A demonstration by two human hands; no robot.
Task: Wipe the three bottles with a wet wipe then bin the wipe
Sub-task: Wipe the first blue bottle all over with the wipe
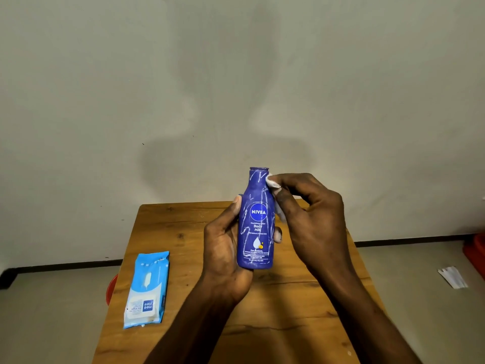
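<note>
One bottle is in view, and both hands are on it above a small wooden table (183, 258). Starting at the left, a red object (111, 287) pokes out from behind the table's left edge (too little of it shows to say what it is). Just inside that edge, toward the near left corner, lies a flat blue pack of wipes (147, 290), its white flap facing up and lying shut.

The left hand (223, 248) grips the blue bottle (256, 222) round its lower half, thumb on the left side and a fingertip showing on the right, holding it upright in the air over the middle of the table. The bottle has no cap on, and pale streaks run across its neck and front label.

The right hand (312, 214) pinches a crumpled white wipe (271, 181) between thumb and fingers, pressing it against the right side of the bottle's neck just under the rim; more of the wipe trails down along the bottle's shoulder.

On the floor well right of the table lies a scrap of white paper (452, 276), and something red (476, 250) sits at the frame's right edge.
</note>
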